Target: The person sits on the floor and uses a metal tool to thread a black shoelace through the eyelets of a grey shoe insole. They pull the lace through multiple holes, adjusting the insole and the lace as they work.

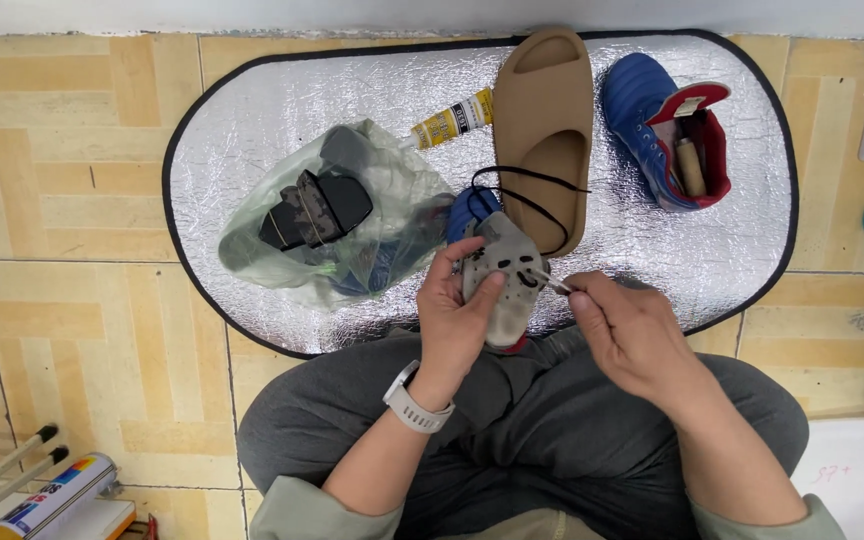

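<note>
Yellow glue tube, clear bag

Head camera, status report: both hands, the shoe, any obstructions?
Left hand grips grey-soled shoe, sole up. Right hand pinches thin tool at sole. Black lace trails over tan slide. Nothing blocking.

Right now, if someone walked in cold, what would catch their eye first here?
Probably the shiny silver mat on the tiled floor, with a tan slide sandal and a blue and red shoe at its far end. Nearer, the left hand holds a grey shoe sole while the right hand pinches a thin tool against it.
</note>
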